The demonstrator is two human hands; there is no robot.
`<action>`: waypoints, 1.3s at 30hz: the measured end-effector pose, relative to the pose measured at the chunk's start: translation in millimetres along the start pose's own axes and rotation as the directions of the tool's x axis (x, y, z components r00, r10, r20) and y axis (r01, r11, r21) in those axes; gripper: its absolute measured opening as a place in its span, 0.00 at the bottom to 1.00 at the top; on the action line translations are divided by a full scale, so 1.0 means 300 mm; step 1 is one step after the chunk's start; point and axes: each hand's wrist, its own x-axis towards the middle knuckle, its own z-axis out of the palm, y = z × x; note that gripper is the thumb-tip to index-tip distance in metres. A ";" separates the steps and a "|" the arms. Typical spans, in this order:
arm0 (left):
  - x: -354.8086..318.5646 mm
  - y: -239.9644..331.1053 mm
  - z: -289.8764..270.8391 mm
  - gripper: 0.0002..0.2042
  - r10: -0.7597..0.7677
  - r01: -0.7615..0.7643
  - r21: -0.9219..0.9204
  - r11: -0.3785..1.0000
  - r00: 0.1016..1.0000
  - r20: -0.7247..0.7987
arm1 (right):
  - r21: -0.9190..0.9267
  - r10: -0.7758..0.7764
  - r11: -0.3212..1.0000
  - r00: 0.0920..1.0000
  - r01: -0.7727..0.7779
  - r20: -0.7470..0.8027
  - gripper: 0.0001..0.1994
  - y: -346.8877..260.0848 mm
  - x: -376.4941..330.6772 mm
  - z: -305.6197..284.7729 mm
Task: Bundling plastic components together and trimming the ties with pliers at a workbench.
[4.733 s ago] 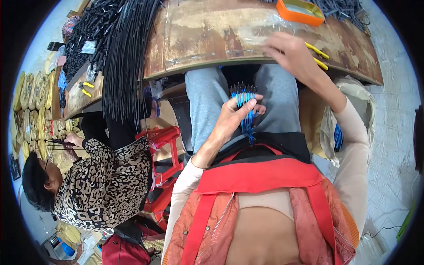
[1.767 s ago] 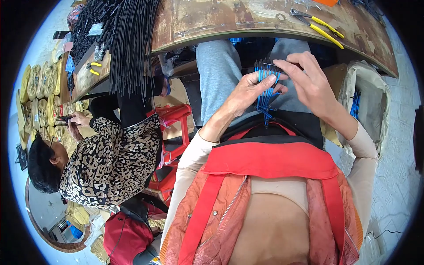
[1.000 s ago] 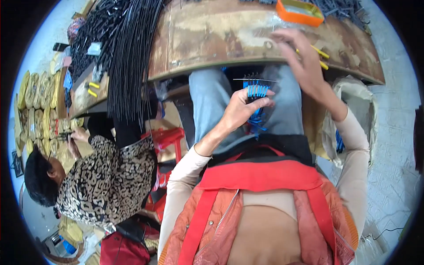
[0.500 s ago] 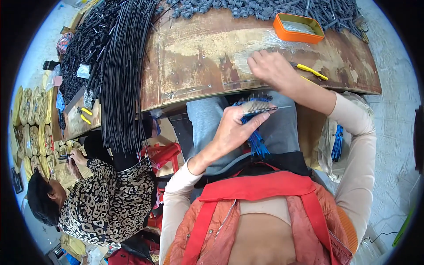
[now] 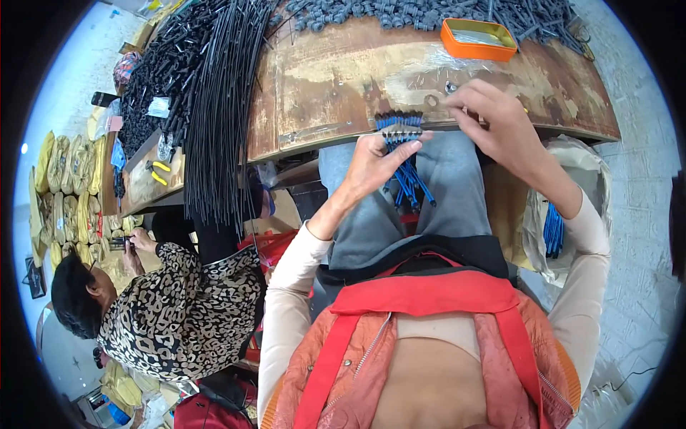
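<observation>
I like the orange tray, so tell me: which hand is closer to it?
The right hand. It sits at the table edge just below the orange tray. The left hand is farther off, down and left, its fingers holding blue sticks.

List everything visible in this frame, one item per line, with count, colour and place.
blue wire bundle: one, blue with dark tips, held in the left hand at the table edge
wooden table: one, worn brown, top centre
orange tray: one, far right of table
grey small parts: a heap, along the table's far edge
black rods: a large sheaf, hanging over the table's left end
spare blue wires: one bunch, in a bag at right
co-worker: one, patterned top, lower left
left hand: gripping the bundle
right hand: at the table edge, fingertips pinched
</observation>
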 end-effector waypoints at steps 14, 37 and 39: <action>-0.016 0.005 0.038 0.13 0.075 -0.075 -0.059 0.995 0.997 -0.011 | 0.026 0.014 1.000 0.998 -0.016 0.066 0.25 -0.094 -0.096 0.002; -0.024 0.009 0.078 0.10 0.074 -0.084 -0.161 0.983 0.995 -0.068 | -0.375 -0.300 0.898 0.944 0.232 -0.135 0.20 -0.091 -0.087 0.005; -0.023 0.011 0.080 0.10 0.035 -0.044 -0.138 0.989 0.997 -0.066 | -0.296 -0.214 0.943 0.959 0.153 -0.184 0.21 -0.083 -0.099 0.029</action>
